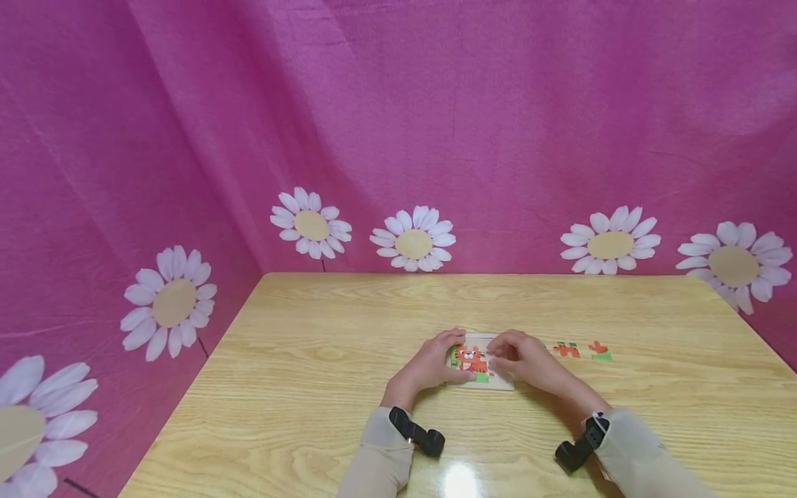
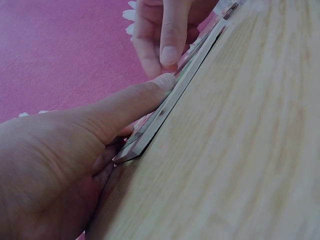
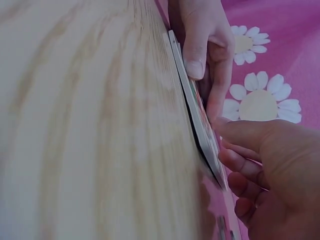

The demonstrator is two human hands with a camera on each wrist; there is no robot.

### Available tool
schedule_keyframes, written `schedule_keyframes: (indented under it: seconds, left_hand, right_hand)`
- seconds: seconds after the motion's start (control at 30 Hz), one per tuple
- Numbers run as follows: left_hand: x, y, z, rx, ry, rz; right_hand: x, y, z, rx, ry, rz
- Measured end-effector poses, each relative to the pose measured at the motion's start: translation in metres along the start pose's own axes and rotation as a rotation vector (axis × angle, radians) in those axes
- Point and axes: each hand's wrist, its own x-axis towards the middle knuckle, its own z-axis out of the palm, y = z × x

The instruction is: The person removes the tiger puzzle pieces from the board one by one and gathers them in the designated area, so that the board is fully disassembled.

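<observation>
The left hand point(image 1: 429, 363) held the puzzle board point(image 1: 501, 385) on the table point(image 1: 299, 387), its thumb on the near side. The right hand point(image 1: 529, 360) bent its fingers over the other side; I could not tell if it pinched anything. An orange cat point(image 1: 470, 360) showed between the hands. Two loose pieces point(image 1: 568, 351) lay right of the right hand.

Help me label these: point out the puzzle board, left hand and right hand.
Puzzle board point(image 1: 501, 384), head view, lower rim.
Left hand point(image 1: 432, 362), head view, its back.
Right hand point(image 1: 531, 360), head view, its back.
</observation>
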Motion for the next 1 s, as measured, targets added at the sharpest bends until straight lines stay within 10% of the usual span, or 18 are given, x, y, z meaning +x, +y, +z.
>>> schedule_keyframes:
  seconds: [1.0]
  left_hand:
    - [0.001, -0.002, 0.001, -0.003, 0.007, 0.054]
  right_hand:
    - [0.022, -0.014, 0.011, 0.035, -0.140, 0.102]
